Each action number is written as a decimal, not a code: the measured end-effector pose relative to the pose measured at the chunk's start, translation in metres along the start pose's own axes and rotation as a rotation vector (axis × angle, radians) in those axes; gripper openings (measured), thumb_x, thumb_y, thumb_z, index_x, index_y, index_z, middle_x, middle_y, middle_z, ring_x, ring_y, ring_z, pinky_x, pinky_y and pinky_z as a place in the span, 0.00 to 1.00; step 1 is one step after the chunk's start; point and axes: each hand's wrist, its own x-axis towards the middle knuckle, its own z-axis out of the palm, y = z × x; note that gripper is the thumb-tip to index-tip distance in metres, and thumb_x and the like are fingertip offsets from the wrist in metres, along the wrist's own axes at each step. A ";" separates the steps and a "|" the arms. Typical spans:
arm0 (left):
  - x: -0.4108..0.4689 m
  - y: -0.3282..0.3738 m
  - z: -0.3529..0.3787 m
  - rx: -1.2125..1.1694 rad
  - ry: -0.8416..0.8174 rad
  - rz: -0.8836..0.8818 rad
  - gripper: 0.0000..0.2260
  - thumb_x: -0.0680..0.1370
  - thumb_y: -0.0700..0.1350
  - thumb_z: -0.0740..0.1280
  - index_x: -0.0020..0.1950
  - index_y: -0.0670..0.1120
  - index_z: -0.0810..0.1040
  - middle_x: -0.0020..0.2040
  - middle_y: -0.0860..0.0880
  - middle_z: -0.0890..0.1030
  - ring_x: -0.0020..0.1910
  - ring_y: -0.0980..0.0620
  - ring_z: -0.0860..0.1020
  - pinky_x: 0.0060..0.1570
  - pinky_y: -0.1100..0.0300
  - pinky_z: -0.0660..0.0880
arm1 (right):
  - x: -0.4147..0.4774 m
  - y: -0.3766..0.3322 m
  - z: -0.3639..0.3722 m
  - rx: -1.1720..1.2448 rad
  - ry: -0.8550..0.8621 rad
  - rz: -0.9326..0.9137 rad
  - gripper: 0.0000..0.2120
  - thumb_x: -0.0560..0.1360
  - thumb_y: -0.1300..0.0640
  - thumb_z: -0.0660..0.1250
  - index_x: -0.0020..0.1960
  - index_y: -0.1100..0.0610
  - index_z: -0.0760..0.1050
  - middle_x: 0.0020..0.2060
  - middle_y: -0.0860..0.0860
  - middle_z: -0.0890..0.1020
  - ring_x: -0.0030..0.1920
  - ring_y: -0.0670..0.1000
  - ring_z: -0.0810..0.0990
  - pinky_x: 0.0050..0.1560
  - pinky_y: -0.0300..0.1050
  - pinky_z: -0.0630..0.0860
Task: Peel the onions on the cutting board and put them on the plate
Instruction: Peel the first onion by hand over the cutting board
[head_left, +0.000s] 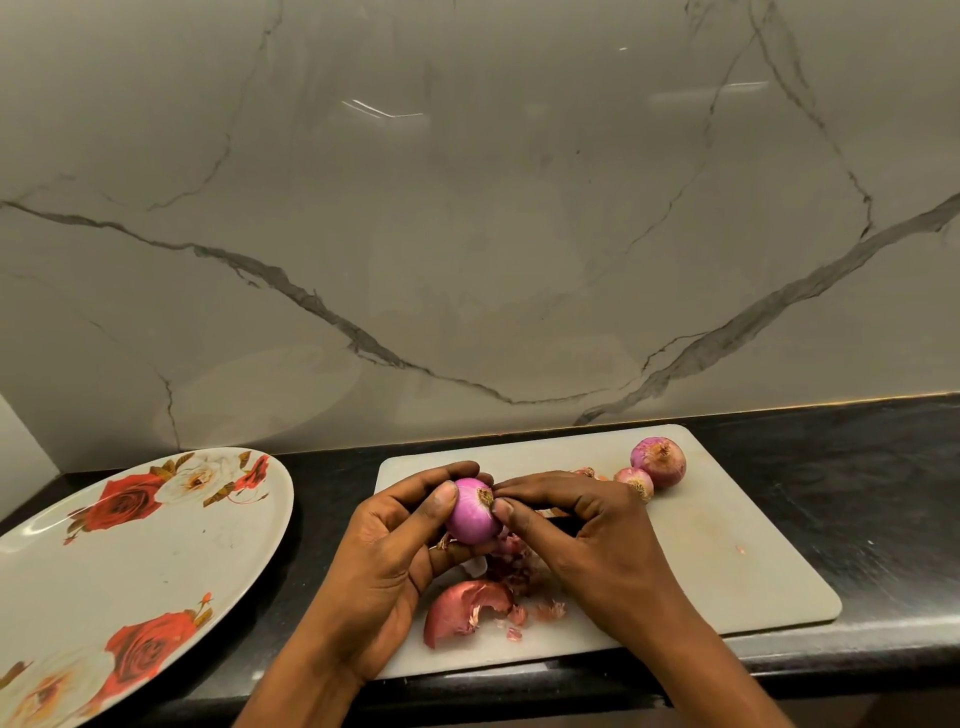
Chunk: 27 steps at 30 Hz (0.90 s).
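The left hand (384, 545) grips a nearly peeled glossy purple onion (470, 514), the right hand (587, 530) pinches its root; two papery-skinned red onions (658, 461) still need peeling, none yet on the rose-patterned white plate (156, 551).

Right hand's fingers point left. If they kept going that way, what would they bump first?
The pink onion: the right hand pinches at its root end, and the left hand grips it from the other side.

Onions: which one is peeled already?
The onion in the left hand, shiny pink and smooth. The onions lying at the far edge of the cutting board still have dull papery skin.
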 end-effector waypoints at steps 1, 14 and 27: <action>0.000 0.001 0.001 0.009 0.003 0.004 0.14 0.80 0.41 0.67 0.63 0.42 0.85 0.64 0.38 0.83 0.62 0.32 0.82 0.54 0.44 0.85 | -0.001 0.001 0.001 -0.047 0.009 -0.038 0.10 0.77 0.55 0.75 0.57 0.47 0.87 0.50 0.36 0.87 0.54 0.36 0.85 0.53 0.32 0.81; -0.006 0.006 0.006 0.024 -0.009 -0.022 0.13 0.78 0.43 0.67 0.58 0.40 0.87 0.60 0.36 0.85 0.53 0.39 0.86 0.44 0.52 0.87 | -0.006 0.005 0.013 -0.358 0.007 -0.207 0.10 0.83 0.50 0.64 0.57 0.52 0.81 0.49 0.44 0.83 0.49 0.44 0.81 0.48 0.42 0.82; -0.004 0.006 0.003 -0.027 -0.059 -0.050 0.14 0.81 0.43 0.65 0.61 0.40 0.86 0.63 0.36 0.84 0.53 0.40 0.85 0.45 0.52 0.87 | -0.004 0.000 0.010 -0.279 0.002 -0.089 0.10 0.82 0.47 0.61 0.52 0.50 0.78 0.45 0.42 0.80 0.49 0.45 0.80 0.46 0.41 0.79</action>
